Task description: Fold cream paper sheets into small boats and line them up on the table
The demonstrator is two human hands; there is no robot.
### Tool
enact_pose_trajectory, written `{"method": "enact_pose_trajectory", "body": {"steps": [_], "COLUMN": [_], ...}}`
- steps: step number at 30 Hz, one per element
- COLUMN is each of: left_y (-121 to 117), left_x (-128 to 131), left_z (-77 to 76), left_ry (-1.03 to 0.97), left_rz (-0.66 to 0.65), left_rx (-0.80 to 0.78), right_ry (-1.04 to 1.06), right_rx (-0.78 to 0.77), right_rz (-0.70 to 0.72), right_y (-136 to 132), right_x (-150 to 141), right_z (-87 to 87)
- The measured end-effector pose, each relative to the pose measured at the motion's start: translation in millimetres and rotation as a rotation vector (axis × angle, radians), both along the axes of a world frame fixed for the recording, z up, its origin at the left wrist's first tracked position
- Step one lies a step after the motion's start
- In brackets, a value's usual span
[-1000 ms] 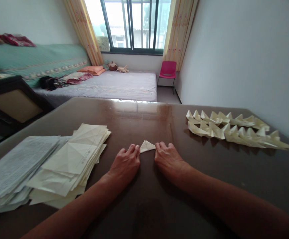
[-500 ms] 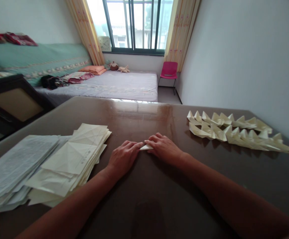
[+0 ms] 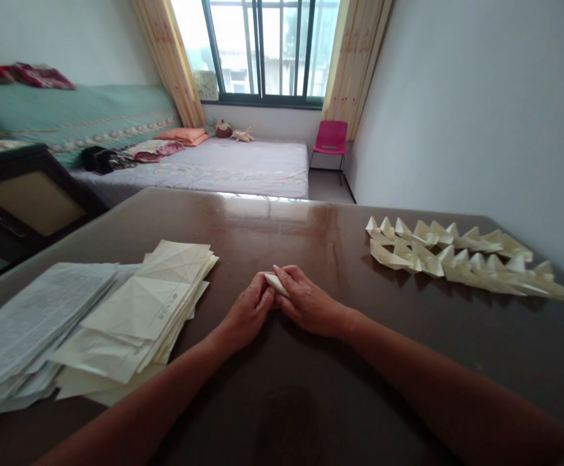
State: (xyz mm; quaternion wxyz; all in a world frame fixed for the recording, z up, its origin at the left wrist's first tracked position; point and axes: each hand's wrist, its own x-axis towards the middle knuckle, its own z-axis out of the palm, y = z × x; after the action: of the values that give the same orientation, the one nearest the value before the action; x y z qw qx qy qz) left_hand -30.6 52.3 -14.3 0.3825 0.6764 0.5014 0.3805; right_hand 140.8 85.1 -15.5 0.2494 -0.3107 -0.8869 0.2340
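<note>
The paper (image 3: 277, 285), small and folded, sits right in the grip, held between both sets of fingertips, with only a pale strip showing. The left hand (image 3: 246, 312) closes on its left end and the right hand (image 3: 312, 301) pinches it from the other side; the two meet just below it. Whether it touches the table (image 3: 282, 243) beneath is hard to tell.

To handle it well, I would keep the pinch light, since folded paper this small probably creases or tears easily. Let one hand steady it while the other works, keep the edges lined up, and press any crease from its middle out to the points. Turning the fingers aside would show more of the folds.

Left of the grip and a little nearer lies a cream stack (image 3: 139, 310), with printed sheets (image 3: 34, 330) beyond its left side. Well right and farther off stand rows of pointed shapes (image 3: 449, 262).
</note>
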Motion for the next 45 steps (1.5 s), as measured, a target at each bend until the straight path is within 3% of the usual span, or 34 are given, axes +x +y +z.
{"method": "enact_pose_trajectory", "body": {"steps": [6, 11, 13, 19, 28, 34, 41, 45], "left_y": [3, 5, 4, -1, 1, 0, -5, -7], "left_x": [2, 0, 0, 1, -3, -3, 3, 6], "left_z": [-2.5, -1.0, 2.5, 9.2, 6.4, 4.4, 10.4, 9.6], "left_ry": [-0.310, -0.420, -0.390, -0.019, -0.088, 0.102, 0.182, 0.222], "left_rz": [-0.055, -0.001, 0.009, -0.013, -0.123, -0.056, -0.001, 0.005], "left_rx": [-0.160, -0.199, -0.170, -0.021, -0.119, -0.035, 0.088, 0.119], "right_ry": [0.102, 0.211, 0.249, 0.298, 0.297, 0.209, -0.211, -0.278], "right_rx": [-0.157, -0.194, -0.224, -0.336, -0.402, -0.302, 0.219, 0.235], "right_rz": [0.089, 0.135, 0.084, -0.039, 0.056, 0.039, -0.232, -0.244], "right_y": [6, 9, 8, 7, 17, 13, -14, -18], "right_x": [4, 4, 4, 3, 11, 9, -1, -2], "right_z": [9.8, 9.2, 8.0, 6.3, 6.8, 6.1, 25.7, 30.1]}}
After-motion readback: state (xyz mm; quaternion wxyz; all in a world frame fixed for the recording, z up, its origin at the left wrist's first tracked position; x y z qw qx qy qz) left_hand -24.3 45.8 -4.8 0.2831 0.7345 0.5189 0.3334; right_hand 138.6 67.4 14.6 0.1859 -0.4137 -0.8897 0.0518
